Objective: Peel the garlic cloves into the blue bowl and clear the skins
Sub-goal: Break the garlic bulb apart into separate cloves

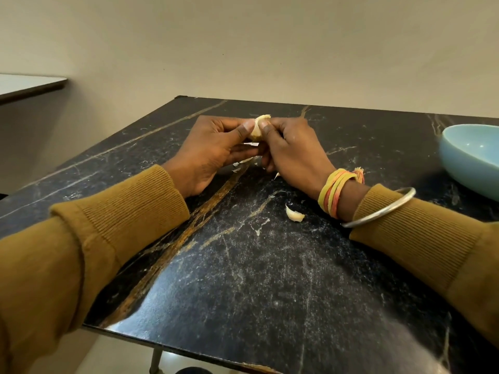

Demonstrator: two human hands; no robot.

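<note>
A pale garlic clove (258, 128) with loose skin is pinched between both thumbs and fingers above the black marble table (270, 265). My left hand (213, 149) holds it from the left, my right hand (291, 147) from the right. A second garlic clove (294, 214) lies on the table near my right wrist. Small white skin flakes (239, 166) lie under my hands. The blue bowl (472, 160) stands at the right edge, cut off by the frame; what it holds is hidden.
The table's near edge runs across the bottom, with a metal leg (156, 360) below it. A plain wall lies behind the table. Another tabletop (27, 86) juts in at the far left.
</note>
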